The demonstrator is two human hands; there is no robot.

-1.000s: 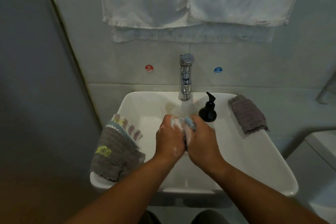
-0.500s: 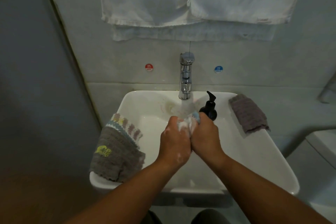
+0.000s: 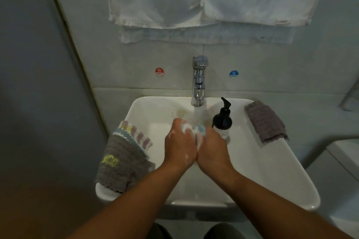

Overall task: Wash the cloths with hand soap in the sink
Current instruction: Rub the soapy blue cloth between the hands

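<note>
**Scrubbing soapy cloth under running tap**

Both hands pressed together over the sink (image 3: 275, 165), a small pale cloth (image 3: 191, 132) bunched between them, right below the tap (image 3: 199, 81) with water running. Left hand (image 3: 179, 146) and right hand (image 3: 211, 150) both have fingers clenched around that cloth; suds visible on the knuckles.

To do it well, probably: keep the wad low in the basin so spray stays in, rub fabric against fabric, turn it to reach hidden folds, mind the soap bottle (image 3: 223, 122) standing just beside the right hand.

Waiting cloths: grey cloth with yellow motif (image 3: 120, 167) over a striped cloth (image 3: 136, 135) on the left rim, purple-grey cloth (image 3: 265, 122) on the right rim.

Writing: red sticker (image 3: 159, 72) reads "HOT", blue sticker (image 3: 233, 74) reads "COLD". Bottle label too small to read.
</note>
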